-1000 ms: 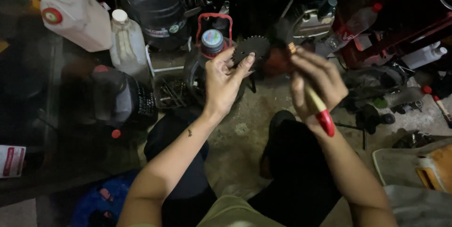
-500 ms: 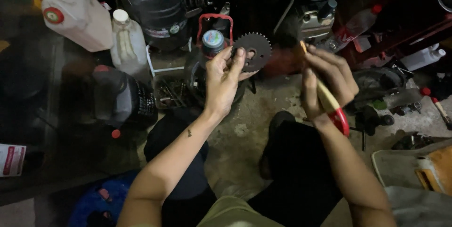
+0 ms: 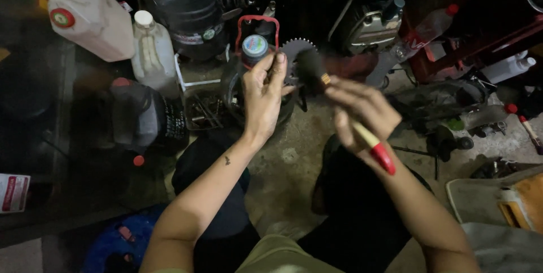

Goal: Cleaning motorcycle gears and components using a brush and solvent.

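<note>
1. Left hand (image 3: 261, 95) pinches a dark toothed gear (image 3: 295, 61) by its edge, held up at twelve o'clock.
2. Right hand (image 3: 362, 112) grips a red-handled brush (image 3: 370, 143), bristles touching the gear.
3. White jug (image 3: 90, 15) stands on the floor at ten o'clock.

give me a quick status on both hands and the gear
Left hand shut on toothed gear, held up. Right hand shut on brush, bristles on the gear face. Nothing between them.
</note>
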